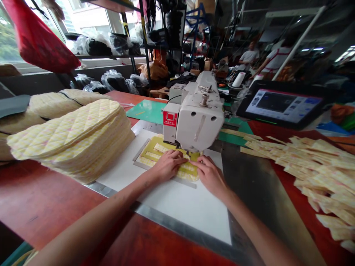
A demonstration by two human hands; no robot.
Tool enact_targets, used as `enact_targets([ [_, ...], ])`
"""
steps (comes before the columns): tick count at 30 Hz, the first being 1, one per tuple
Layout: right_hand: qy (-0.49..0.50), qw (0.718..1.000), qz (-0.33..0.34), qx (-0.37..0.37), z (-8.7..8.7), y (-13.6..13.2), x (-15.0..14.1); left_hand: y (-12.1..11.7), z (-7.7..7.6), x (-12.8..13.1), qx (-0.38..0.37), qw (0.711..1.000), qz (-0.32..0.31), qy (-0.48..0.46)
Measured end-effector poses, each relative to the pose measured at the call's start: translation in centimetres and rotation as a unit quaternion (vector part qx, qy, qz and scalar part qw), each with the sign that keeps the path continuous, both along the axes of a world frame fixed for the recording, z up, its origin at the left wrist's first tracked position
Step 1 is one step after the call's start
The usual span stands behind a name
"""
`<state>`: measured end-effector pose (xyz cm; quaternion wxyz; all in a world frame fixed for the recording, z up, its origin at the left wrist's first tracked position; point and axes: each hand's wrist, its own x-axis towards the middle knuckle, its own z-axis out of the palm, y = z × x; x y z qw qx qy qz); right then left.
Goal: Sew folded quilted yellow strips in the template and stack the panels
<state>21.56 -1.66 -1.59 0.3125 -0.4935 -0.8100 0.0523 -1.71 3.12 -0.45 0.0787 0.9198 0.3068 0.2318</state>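
A yellow-green sewing template [155, 142] with long slots lies on a white sheet [183, 207], under the head of a sewing machine [199, 118]. Yellow quilted cloth [146, 161] shows beneath the template and through its slots. My left hand [168, 165] rests on the template's middle, its fingers stretched out toward the right. From the other side, my right hand [211, 176] reaches in at the template's right edge, index finger extended. The fingertips of both hands nearly meet just in front of the needle area. Whatever lies under the fingertips is hidden.
A thick stack of quilted yellow pieces [83, 136] stands at left, with tied bundles [59, 105] behind. Loose cloth strips [318, 166] are heaped at right. A control screen [283, 103] stands behind them. Two people [249, 56] are in the background.
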Motion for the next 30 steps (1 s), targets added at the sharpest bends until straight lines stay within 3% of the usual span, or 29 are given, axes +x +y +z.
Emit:
enact_targets([
  [8, 0.008, 1.000, -0.005, -0.012, -0.1, -0.5, 1.0, -0.3, 0.4, 0.0, -0.045, 0.996, -0.033, -0.063],
  [14, 0.010, 1.000, -0.004, -0.020, -0.4, -0.3, 2.3, 0.1, -0.3, 1.4, -0.064, 0.988, -0.001, -0.138],
  [19, 0.009, 1.000, -0.001, -0.015, -0.5, 0.6, 2.6, 1.1, -0.6, 1.9, -0.076, 0.986, 0.033, -0.143],
  [24, 0.020, 0.999, 0.021, -0.017, -0.3, 0.8, 1.7, 1.6, -0.4, 1.3, -0.089, 0.983, 0.069, -0.144],
  [30, 0.026, 0.999, 0.025, -0.017, -0.2, 0.4, 0.6, 1.3, -0.2, 0.1, -0.112, 0.980, 0.057, -0.156],
])
